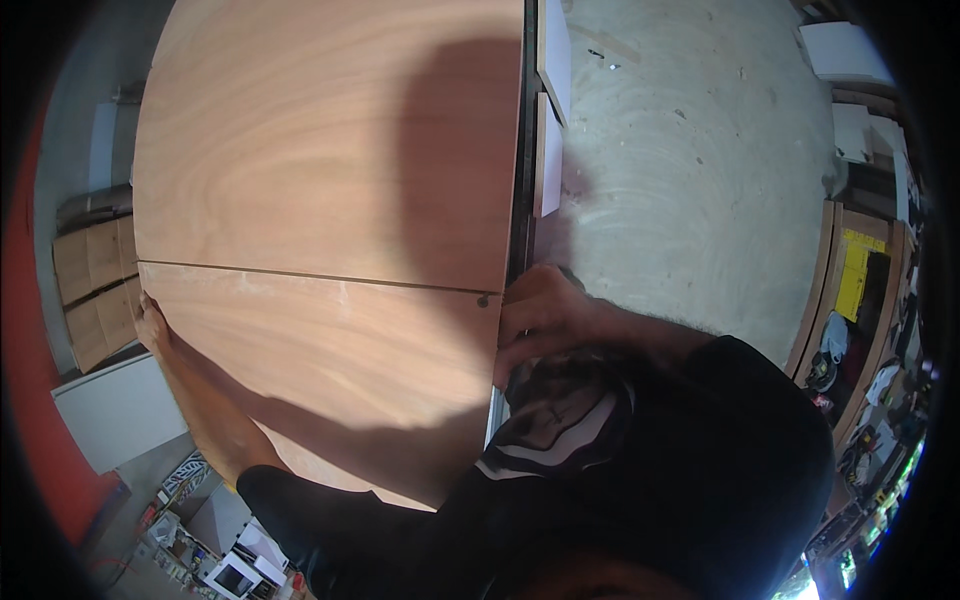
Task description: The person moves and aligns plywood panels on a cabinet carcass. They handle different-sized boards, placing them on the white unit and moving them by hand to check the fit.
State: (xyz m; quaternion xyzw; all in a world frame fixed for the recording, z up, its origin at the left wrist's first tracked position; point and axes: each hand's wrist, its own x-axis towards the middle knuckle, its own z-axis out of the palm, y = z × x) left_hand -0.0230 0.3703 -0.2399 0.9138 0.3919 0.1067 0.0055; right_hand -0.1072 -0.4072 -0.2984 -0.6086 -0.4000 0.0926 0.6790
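Two pale brown plywood panels lie end to end in front of me, a larger far panel (290, 140) and a near panel (330, 350). A thin dark seam runs across between them. At the left edge of the near panel, just below the seam, my left hand (150, 325) grips the board, its fingertips partly hidden. My right hand (545, 312) is closed at the right edge of the near panel, its fingers curled over the side. A small dark hole (484, 300) shows in the board beside that hand. My shadow falls across both panels.
A dark rail (523, 130) runs along the far panel's right side, with white-faced boards (551, 150) leaning by it. Cardboard boxes (95, 255) and a white panel (122, 410) stand at left. Shelving with tools (850, 300) lines the right, beyond the concrete floor (700, 180).
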